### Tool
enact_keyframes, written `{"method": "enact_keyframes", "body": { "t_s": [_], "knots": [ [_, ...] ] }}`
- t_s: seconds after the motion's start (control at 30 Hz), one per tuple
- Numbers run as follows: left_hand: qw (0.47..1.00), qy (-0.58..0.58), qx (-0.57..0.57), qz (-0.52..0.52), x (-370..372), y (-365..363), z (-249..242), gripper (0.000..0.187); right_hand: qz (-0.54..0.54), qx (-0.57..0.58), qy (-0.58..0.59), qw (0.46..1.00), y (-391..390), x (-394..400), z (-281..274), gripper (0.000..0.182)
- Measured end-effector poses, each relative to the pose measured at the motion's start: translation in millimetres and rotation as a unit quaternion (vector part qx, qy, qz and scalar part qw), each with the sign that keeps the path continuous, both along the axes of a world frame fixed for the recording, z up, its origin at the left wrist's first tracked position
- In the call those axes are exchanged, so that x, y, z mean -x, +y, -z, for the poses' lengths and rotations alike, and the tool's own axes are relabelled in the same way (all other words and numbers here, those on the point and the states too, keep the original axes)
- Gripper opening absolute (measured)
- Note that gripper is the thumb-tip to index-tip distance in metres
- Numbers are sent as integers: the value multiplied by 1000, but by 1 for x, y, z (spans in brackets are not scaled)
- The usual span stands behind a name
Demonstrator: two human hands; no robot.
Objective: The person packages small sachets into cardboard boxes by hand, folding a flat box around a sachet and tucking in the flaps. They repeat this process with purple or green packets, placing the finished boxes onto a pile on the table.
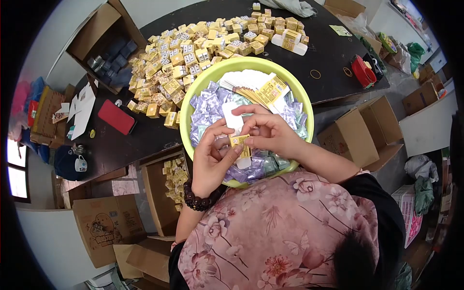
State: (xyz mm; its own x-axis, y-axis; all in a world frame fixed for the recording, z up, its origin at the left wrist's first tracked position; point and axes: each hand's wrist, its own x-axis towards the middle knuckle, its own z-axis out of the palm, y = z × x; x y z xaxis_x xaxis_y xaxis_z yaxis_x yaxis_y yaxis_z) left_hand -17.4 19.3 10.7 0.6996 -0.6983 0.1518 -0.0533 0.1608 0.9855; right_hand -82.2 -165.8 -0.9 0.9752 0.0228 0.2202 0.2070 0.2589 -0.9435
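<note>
Between my two hands is a small yellow-and-white carton [239,141], its white end flaps sticking out above and below. My left hand [210,153] grips it from the left, thumb across its lower part. The fingers of my right hand [271,131] pinch its right side near the top. Both hands are over a lime-green basin [308,104] filled with small purple packets [209,107] and pale green ones. A fanned stack of flat unfolded cartons [270,92] rests on the packets just beyond my hands.
Many small yellow boxes [174,87] are heaped on the black table [333,87] behind the basin. A red phone case [116,117] lies at left. An open cardboard box [360,133] stands at right; another box [162,193] holding yellow boxes is below left.
</note>
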Motion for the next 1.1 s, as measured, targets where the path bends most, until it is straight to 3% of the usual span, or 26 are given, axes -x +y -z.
{"method": "enact_keyframes", "body": {
  "t_s": [0.07,0.13,0.57,0.63,0.87,0.9,0.93,1.1],
  "knots": [
    [999,26,34,-9,1,-4,1,38,-8,-7,-14,1000,2,-1,0,15],
    [996,53,68,-17,1,-5,1,40,63,22,-46,997,8,0,0,17],
    [999,38,31,-17,4,-5,1,52,4,54,-21,998,2,-5,-1,15],
    [999,37,36,-10,4,-5,2,52,14,-18,43,999,3,-6,0,13],
    [999,33,39,15,2,1,2,50,38,-35,81,995,3,-2,-2,11],
    [999,30,39,15,2,1,1,47,68,117,-42,990,2,-2,-2,11],
    [999,31,39,15,1,2,0,47,95,264,-163,946,2,-1,-2,12],
    [999,0,22,27,-6,7,12,29,59,238,-128,961,1,2,-1,14]
  ]
}}
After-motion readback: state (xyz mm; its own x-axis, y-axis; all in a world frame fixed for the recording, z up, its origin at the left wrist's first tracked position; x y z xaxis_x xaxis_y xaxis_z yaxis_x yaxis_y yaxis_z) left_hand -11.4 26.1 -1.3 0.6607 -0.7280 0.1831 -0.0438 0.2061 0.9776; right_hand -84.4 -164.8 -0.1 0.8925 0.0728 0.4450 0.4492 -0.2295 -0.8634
